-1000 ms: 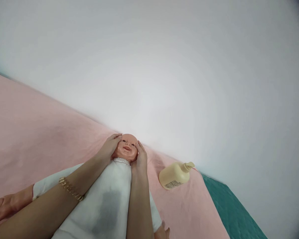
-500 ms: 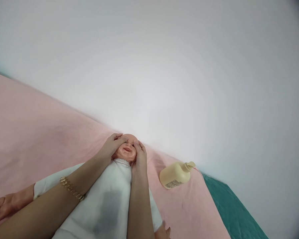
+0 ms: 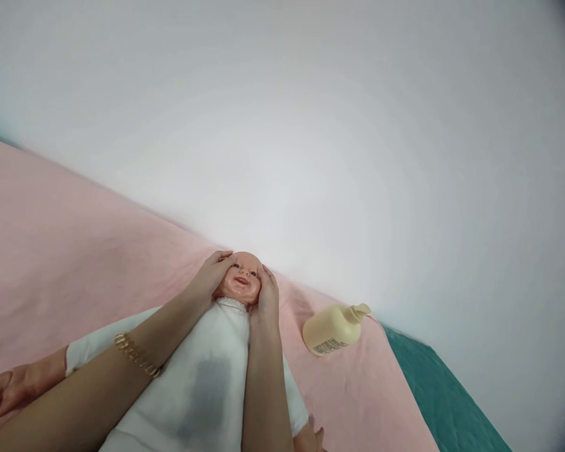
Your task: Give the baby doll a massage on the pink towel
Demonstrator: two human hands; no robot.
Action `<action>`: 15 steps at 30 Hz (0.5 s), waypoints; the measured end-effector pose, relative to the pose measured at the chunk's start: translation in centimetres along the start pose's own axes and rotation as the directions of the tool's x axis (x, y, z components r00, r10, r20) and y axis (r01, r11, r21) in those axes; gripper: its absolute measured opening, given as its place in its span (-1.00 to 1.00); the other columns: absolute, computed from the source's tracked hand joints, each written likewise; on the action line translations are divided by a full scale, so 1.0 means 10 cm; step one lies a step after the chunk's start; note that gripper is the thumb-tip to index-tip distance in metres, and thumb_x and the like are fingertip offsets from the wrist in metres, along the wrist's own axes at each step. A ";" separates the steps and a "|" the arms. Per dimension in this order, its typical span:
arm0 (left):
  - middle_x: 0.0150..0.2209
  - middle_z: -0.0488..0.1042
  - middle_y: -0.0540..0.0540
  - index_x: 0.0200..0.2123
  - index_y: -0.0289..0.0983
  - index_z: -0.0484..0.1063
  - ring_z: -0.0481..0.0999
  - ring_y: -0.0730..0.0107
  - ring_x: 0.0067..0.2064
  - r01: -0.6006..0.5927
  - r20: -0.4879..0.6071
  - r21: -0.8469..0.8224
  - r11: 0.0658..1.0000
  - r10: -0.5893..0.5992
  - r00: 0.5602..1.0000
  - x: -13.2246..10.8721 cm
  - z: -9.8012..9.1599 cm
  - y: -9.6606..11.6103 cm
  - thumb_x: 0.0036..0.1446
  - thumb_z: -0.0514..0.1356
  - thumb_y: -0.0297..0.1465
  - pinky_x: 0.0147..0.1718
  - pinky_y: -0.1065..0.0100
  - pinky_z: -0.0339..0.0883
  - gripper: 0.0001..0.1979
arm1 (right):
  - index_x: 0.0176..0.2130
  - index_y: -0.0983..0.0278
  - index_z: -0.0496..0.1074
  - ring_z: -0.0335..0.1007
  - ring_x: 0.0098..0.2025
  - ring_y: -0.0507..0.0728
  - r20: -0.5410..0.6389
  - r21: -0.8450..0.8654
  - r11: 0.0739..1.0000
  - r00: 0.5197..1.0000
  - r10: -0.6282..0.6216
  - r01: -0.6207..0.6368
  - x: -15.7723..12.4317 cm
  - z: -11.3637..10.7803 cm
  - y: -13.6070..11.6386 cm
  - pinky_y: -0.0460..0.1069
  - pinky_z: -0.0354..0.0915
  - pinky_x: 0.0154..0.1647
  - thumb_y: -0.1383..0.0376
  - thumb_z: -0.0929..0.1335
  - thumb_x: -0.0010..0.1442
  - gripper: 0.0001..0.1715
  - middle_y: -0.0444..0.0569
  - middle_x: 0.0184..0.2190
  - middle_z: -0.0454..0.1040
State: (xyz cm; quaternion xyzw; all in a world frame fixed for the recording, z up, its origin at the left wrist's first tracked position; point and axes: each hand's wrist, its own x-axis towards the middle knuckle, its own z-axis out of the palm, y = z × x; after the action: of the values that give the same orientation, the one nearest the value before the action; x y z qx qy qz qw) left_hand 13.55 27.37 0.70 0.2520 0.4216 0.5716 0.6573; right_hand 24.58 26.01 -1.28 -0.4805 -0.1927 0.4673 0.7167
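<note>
A baby doll (image 3: 243, 290) in a white long-sleeved garment lies on its back, its head near the wall. My left hand (image 3: 218, 271) cups the side of its head, the thumb resting at the outer edge of the brow. On the opposite side my right hand (image 3: 269, 290) holds the head, its thumb near the temple. The doll's eyes and open mouth show between my hands. Parts of the fingers are hidden around the head. My forearms lie over the garment, a gold bracelet (image 3: 135, 356) on the left one.
A pale yellow pump bottle (image 3: 332, 329) stands on the pink cloth (image 3: 358, 395), right of the doll. Green material (image 3: 437, 383) shows beyond the cloth's right edge. A white wall (image 3: 282, 138) rises directly behind the doll's head.
Both thumbs have slid outward, from beside the doll's eyes toward the sides of its head, uncovering the eyes. My hands stay around the head; the bottle has not moved on the cloth.
</note>
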 end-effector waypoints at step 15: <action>-0.24 0.58 -0.17 -0.23 -0.30 0.47 0.60 0.11 -0.19 -0.014 0.066 -0.035 0.999 0.016 0.998 -0.04 -0.01 -0.02 -0.14 0.47 -0.17 -0.20 0.21 0.48 -0.54 | -0.06 0.21 0.44 0.60 -0.09 0.27 0.075 0.001 0.999 0.996 -0.051 0.051 0.11 -0.06 0.15 0.18 0.52 -0.05 0.12 0.43 -0.01 -0.50 0.02 -0.16 0.63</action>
State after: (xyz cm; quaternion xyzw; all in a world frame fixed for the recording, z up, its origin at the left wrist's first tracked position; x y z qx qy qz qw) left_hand 13.53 26.89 0.60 0.2625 0.3879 0.5750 0.6708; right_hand 24.83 26.74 -3.05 -0.4580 -0.2318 0.4665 0.7203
